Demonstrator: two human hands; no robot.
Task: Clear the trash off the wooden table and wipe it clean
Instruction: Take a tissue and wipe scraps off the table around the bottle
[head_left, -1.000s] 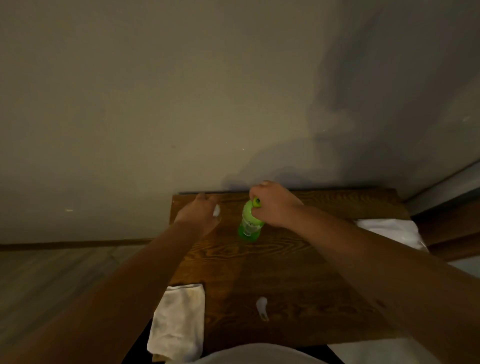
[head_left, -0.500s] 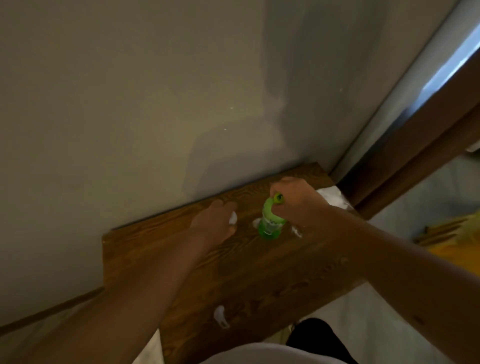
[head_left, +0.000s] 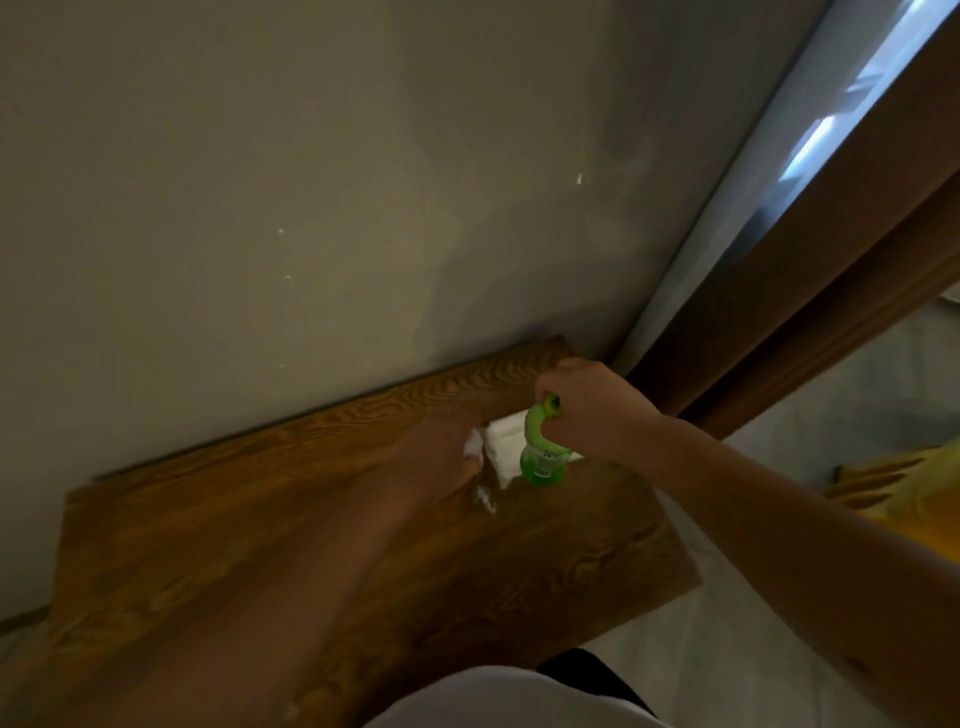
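The wooden table (head_left: 218, 519) stands against a grey wall. My right hand (head_left: 592, 405) grips the neck of a green plastic bottle (head_left: 543, 457), which hangs tilted just above the table's far right part. My left hand (head_left: 441, 457), blurred, is closed around a small white scrap of paper (head_left: 471, 446). A larger white tissue (head_left: 506, 449) lies on the table between my hands, partly behind the bottle. A small white crumb (head_left: 484, 498) lies just in front of it.
A wooden door frame (head_left: 810, 291) runs along the right of the table. Something yellow (head_left: 914, 493) lies on the pale floor at the far right. Another tiny white scrap (head_left: 292, 707) shows near the table's front edge, by my white shirt.
The view has swung to the right and the table now looks tilted. Both hands have moved toward the table's far right corner, the right one carrying the bottle. The white tissue has come into view.
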